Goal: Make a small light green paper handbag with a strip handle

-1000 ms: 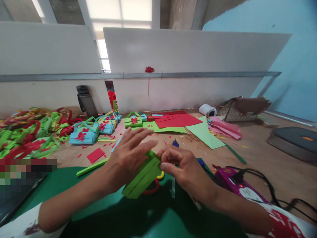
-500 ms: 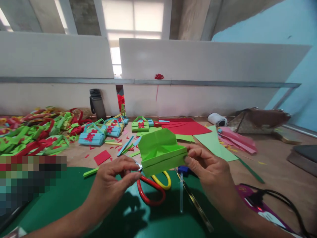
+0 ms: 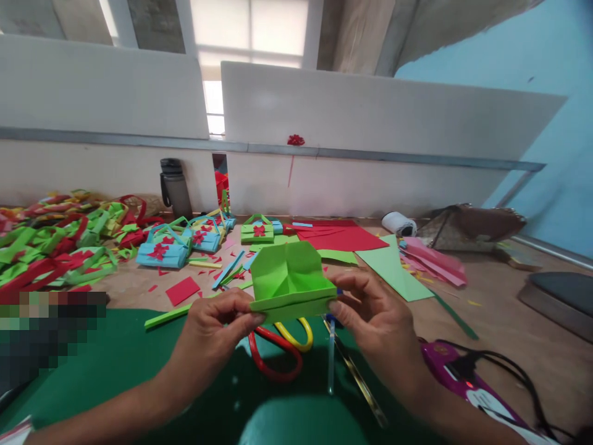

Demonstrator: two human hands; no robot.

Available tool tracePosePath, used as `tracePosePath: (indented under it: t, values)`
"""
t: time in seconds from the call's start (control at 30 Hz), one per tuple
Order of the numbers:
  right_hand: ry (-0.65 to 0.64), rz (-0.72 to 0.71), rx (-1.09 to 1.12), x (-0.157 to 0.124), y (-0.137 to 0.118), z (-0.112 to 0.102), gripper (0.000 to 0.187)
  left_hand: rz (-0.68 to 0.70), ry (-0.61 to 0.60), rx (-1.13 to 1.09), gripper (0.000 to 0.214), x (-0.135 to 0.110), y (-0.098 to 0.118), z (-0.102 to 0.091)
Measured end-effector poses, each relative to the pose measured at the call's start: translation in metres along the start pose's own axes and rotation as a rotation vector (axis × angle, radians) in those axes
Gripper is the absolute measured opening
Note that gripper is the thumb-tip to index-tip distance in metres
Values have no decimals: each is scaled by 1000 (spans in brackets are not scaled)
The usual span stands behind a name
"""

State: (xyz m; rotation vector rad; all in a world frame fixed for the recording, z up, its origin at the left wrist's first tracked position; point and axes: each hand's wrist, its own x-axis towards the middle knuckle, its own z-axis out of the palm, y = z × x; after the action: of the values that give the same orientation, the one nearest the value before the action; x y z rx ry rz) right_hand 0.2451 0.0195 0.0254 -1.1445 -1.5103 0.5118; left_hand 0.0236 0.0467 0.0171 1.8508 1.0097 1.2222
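A folded green paper bag (image 3: 290,278), its flap standing up, is held level above a dark green mat (image 3: 125,352). My left hand (image 3: 217,330) pinches its left end between thumb and fingers. The right end is pinched the same way by my right hand (image 3: 375,327). Below the paper lie scissors with red and yellow handles (image 3: 278,364); their blades are hidden. A blue glue gun, mostly covered by my right hand, shows its clear glue stick (image 3: 331,364). Alongside runs a thin shiny metallic strip (image 3: 359,377).
Small blue paper bags (image 3: 163,250) with red bows stand behind, near a green one (image 3: 257,230). A colourful paper pile (image 3: 60,247) fills the left. Red sheets (image 3: 343,235), a pale green sheet (image 3: 393,269) and a purple power strip (image 3: 445,364) with cables lie rightward. A bottle (image 3: 176,191) stands behind.
My left hand has come onto the left end of the green paper bag. The bag has been levelled and lowered slightly. The whole view has shifted a little.
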Motion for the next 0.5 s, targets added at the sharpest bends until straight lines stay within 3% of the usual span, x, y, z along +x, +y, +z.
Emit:
tracePosePath:
  t: [0.1,0.17,0.27,0.37,0.5]
  values:
    - [2,-264,-243,-2,-3,-3,36,135,-6,110,16,2,-3,-3]
    - [-17,-487,-423,-5,-7,-6,31,244,-16,165,15,3,-4,-4]
    - [-49,-678,-623,-8,-16,-9,18,385,4,269,12,4,-3,-4]
    - [-153,-702,-750,-10,-21,-7,12,458,-4,349,11,4,-3,-3]
    - [-276,-579,-809,-8,-20,3,13,502,-57,388,10,3,-3,1]
